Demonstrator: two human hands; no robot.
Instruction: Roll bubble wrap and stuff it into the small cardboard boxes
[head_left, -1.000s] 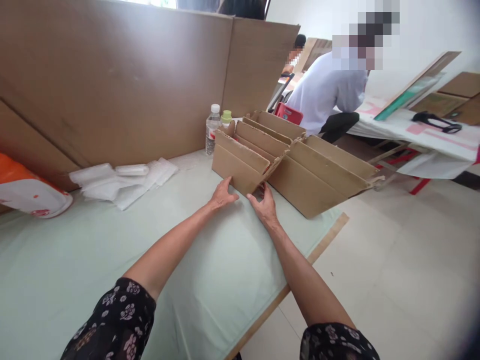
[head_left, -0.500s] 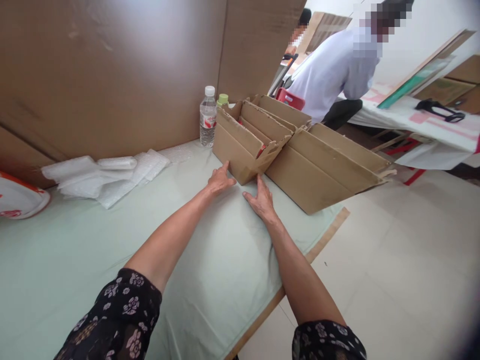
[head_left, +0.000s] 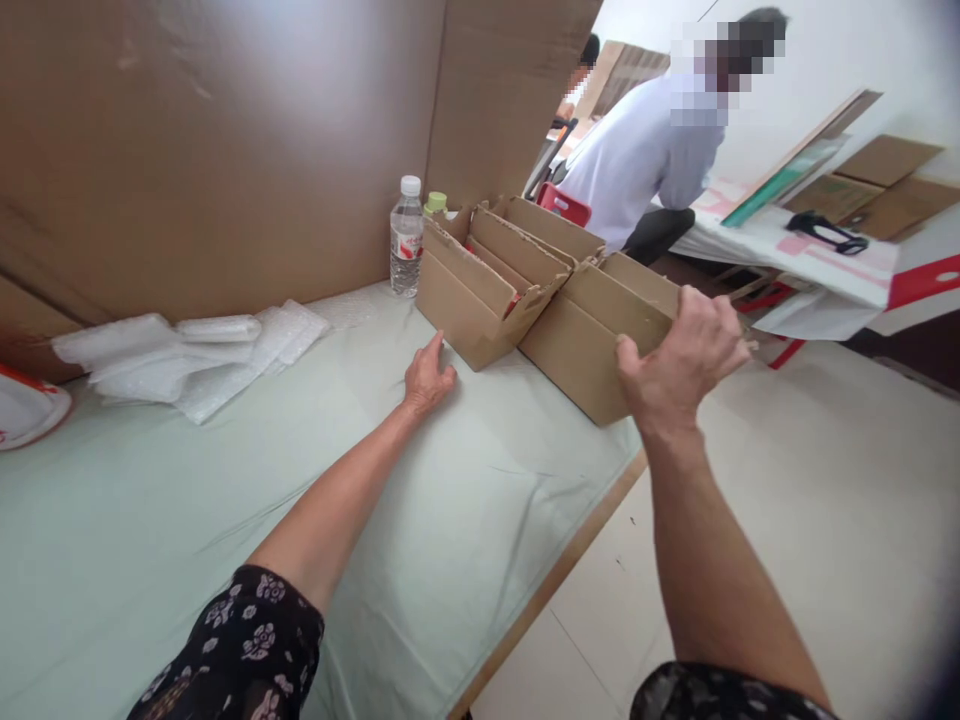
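My left hand (head_left: 429,378) is over the green cloth, index finger and thumb apart, nothing held. Its index fingertip is at the lower front edge of an open cardboard box (head_left: 457,300); whether it touches cannot be told. Inside that box, cardboard dividers and a little red show. My right hand (head_left: 679,365) is at the near right end of a second open cardboard box (head_left: 581,345), thumb before its side and fingers bent over the rim. The hand hides that corner. The two boxes stand side by side, touching or nearly so.
Left of the boxes stand a water bottle (head_left: 406,240) and a green-capped bottle (head_left: 436,203). Bubble wrap (head_left: 217,350) lies by a tall cardboard wall (head_left: 225,160). The table's wooden edge (head_left: 555,580) runs along the right. A person in a pale shirt (head_left: 622,150) sits beyond.
My right hand has moved right and up, from the left box's corner to the end of the right box. My left hand has drawn slightly back. The boxes stay put while the view shifts.
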